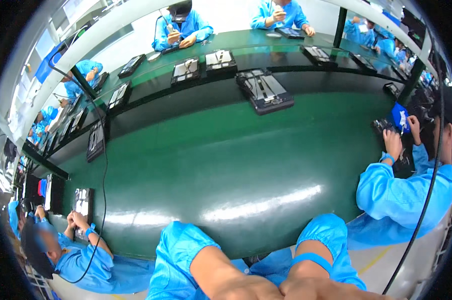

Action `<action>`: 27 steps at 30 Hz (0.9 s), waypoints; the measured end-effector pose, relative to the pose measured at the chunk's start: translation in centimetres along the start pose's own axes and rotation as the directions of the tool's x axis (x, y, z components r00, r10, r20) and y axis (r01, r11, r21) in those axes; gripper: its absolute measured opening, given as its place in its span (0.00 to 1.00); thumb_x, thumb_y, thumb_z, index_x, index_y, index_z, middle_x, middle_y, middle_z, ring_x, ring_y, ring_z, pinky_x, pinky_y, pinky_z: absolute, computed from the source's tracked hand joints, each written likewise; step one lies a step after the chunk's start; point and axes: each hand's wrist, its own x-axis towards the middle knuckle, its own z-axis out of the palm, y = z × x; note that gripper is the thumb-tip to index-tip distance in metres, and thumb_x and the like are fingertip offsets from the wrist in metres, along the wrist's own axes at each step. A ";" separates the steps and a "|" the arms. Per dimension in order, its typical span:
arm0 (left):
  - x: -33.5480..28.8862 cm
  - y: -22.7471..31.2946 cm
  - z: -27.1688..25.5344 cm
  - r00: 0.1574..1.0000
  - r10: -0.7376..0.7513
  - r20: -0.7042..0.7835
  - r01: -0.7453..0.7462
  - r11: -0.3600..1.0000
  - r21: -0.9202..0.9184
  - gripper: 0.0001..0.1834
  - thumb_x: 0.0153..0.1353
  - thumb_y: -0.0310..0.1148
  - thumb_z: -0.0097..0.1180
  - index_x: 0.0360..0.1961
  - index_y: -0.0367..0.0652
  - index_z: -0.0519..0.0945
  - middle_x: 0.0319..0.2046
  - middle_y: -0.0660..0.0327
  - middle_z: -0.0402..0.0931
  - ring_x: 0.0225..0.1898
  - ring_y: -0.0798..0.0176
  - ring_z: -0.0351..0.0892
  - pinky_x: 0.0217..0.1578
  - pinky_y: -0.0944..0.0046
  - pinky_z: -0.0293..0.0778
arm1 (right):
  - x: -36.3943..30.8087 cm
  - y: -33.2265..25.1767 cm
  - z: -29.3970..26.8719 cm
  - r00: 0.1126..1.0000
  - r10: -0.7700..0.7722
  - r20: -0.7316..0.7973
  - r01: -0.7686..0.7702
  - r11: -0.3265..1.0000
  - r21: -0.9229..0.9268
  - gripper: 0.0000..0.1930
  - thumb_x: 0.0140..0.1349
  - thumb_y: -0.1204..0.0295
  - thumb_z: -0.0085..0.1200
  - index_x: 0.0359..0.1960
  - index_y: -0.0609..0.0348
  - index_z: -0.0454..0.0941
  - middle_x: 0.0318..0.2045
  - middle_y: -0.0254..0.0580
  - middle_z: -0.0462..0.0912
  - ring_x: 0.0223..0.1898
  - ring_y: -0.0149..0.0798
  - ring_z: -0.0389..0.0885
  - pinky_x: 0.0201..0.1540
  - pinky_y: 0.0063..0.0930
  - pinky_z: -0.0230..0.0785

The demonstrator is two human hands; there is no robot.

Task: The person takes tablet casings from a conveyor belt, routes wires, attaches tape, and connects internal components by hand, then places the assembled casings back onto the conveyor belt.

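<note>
My left hand (248, 288) and my right hand (313, 288) come together at the lower edge, close to my body and off the green worktop (201, 165). The picture's edge cuts off their fingers, so whether they hold anything does not show. A blue band (313, 259) circles my right wrist, below the blue sleeve. Farthest forward on my side of the worktop, beyond reach of both hands, lies a black tray (281, 104) with a flat, opened electronic device (266, 86) in it, silvery panels and dark strips facing up.
A co-worker at right handles small parts beside a blue bin (400, 117). Another at left bends over a black-framed device (83, 202). More devices in trays (185, 71) line the shelf across the table, with people behind. Dark cables (105, 165) hang at both sides.
</note>
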 end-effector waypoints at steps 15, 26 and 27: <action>-3.9 2.4 4.1 0.911 0.251 -0.327 -0.063 0.869 0.491 0.28 0.85 0.55 0.42 0.72 0.56 0.84 0.63 0.58 0.88 0.69 0.47 0.80 0.77 0.38 0.57 | -0.9 -2.0 7.9 0.982 0.097 -0.165 -0.134 0.964 -0.231 0.18 0.82 0.48 0.51 0.62 0.35 0.86 0.43 0.40 0.74 0.50 0.53 0.76 0.56 0.70 0.74; -2.9 2.5 5.0 0.899 0.198 -0.390 0.098 0.777 0.622 0.28 0.85 0.56 0.41 0.72 0.57 0.82 0.61 0.63 0.89 0.64 0.47 0.84 0.71 0.38 0.70 | 0.4 0.0 3.6 0.998 -0.051 0.031 0.055 0.993 -0.106 0.13 0.83 0.57 0.50 0.57 0.44 0.83 0.35 0.38 0.70 0.46 0.47 0.73 0.52 0.64 0.74; -2.9 2.5 4.9 0.899 0.195 -0.392 0.102 0.777 0.621 0.28 0.85 0.56 0.41 0.72 0.57 0.82 0.61 0.63 0.89 0.64 0.47 0.84 0.71 0.38 0.70 | 0.6 0.0 3.5 0.998 -0.041 0.053 0.048 0.991 -0.126 0.12 0.83 0.57 0.50 0.56 0.44 0.83 0.35 0.37 0.70 0.45 0.46 0.72 0.53 0.62 0.73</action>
